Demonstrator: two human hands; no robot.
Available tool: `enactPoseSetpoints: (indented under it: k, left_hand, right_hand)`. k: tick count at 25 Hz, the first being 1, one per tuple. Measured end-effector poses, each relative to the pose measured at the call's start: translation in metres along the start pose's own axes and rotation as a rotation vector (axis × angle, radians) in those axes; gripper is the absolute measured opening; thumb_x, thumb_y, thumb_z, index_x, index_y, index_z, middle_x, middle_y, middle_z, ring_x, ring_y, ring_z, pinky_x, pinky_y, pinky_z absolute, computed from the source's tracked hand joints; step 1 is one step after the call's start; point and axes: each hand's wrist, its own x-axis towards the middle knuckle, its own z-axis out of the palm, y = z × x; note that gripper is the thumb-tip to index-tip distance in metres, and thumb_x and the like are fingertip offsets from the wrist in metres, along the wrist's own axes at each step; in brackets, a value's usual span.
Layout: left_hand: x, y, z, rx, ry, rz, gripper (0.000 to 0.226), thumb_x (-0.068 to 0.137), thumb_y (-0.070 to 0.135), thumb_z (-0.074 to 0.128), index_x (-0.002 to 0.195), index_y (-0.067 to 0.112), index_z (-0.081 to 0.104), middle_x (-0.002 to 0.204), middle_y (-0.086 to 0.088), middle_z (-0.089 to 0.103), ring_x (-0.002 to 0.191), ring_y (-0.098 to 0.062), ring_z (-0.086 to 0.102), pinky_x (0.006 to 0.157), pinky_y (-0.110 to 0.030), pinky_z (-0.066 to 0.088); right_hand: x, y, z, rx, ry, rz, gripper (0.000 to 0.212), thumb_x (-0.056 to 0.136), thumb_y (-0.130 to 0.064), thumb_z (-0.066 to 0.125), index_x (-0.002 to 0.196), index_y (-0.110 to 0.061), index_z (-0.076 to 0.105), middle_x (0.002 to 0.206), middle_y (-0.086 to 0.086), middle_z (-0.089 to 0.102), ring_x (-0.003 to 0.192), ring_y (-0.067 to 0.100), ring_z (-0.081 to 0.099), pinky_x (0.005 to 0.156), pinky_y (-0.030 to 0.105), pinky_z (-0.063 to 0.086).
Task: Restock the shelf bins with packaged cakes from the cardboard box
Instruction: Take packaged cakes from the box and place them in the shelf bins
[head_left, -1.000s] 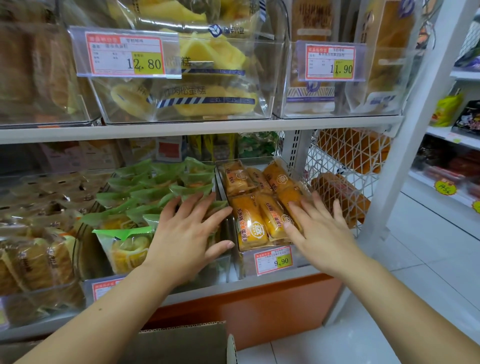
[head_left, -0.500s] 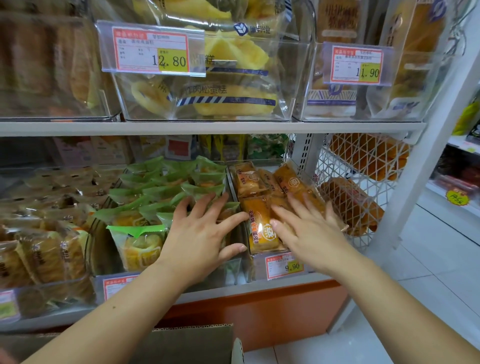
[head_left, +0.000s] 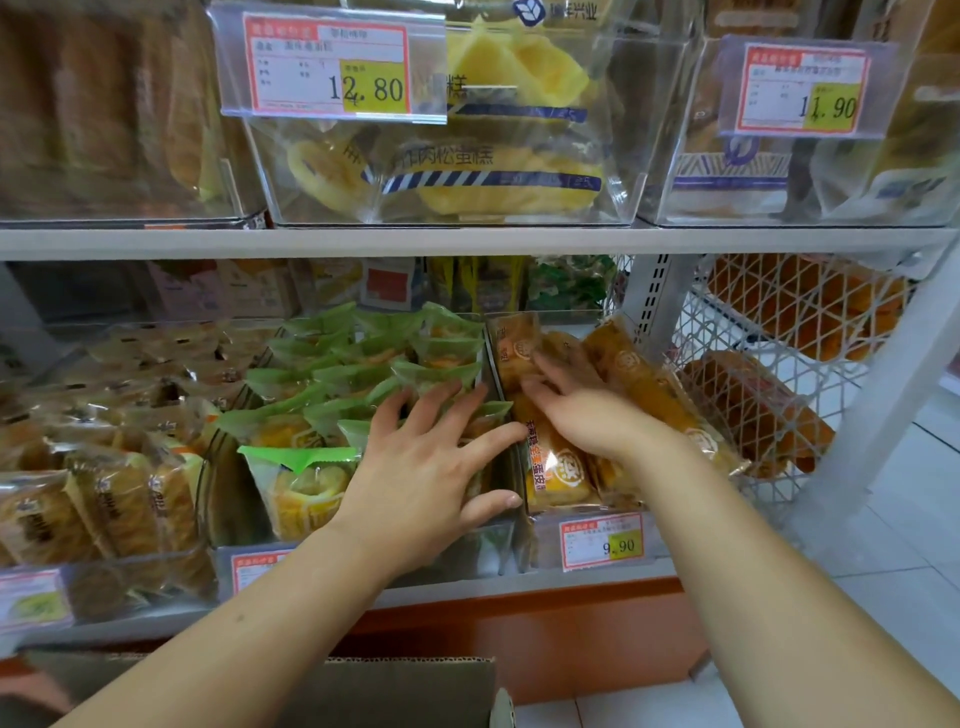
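Note:
My left hand (head_left: 421, 467) lies flat with fingers spread on the green-wrapped cakes (head_left: 358, 374) in the middle clear bin (head_left: 244, 499) of the lower shelf. My right hand (head_left: 576, 410) reaches into the neighbouring narrow bin (head_left: 540, 545), fingers stretched over the orange-wrapped cakes (head_left: 556, 467); one long orange pack (head_left: 649, 389) leans over that bin's right edge. The cardboard box (head_left: 395, 691) shows only its top flap at the bottom of the frame, below my arms.
The upper shelf (head_left: 467, 241) carries clear bins of yellow sponge cakes (head_left: 467, 156) with price tags. Brown bread packs (head_left: 88, 499) fill the lower left bin. A white mesh basket (head_left: 769, 395) with more packs hangs at the right, beside a white upright.
My right hand has moved left and deeper into the orange-cake bin, onto the packs. My left hand stays on the green packs. The camera has moved closer to the shelf.

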Motion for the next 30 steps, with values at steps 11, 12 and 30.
enactPoseSetpoints:
  k: [11,12,30]
  left_hand:
    - [-0.001,-0.001,0.001,0.007,-0.013,-0.001,0.061,0.085,0.075,0.036,0.138,0.045,0.044,0.143,-0.003,0.051,0.134,-0.03,0.043,0.1,-0.054,0.039]
    - [-0.001,-0.002,0.0,0.007,-0.013,-0.002,0.061,0.085,0.075,0.035,0.138,0.045,0.043,0.144,-0.003,0.051,0.134,-0.03,0.043,0.1,-0.054,0.039]
    - [-0.001,0.001,-0.003,-0.005,-0.019,-0.021,0.062,0.085,0.075,0.034,0.138,0.045,0.043,0.144,-0.002,0.051,0.135,-0.03,0.043,0.1,-0.055,0.039]
  right_hand:
    - [0.004,0.036,-0.005,-0.478,0.108,0.052,0.052,0.102,-0.047,0.007,0.152,-0.038,0.017,0.161,-0.017,0.006,0.15,0.022,-0.008,0.109,0.063,-0.017]
    - [0.005,0.037,-0.005,-0.485,0.109,0.062,0.053,0.101,-0.047,0.006,0.153,-0.038,0.015,0.161,-0.018,0.005,0.15,0.022,-0.008,0.108,0.064,-0.017]
    - [-0.005,0.034,-0.014,-0.288,0.195,0.125,0.057,0.097,-0.061,0.008,0.151,-0.042,0.014,0.162,-0.007,0.011,0.15,0.026,-0.001,0.115,0.06,-0.01]
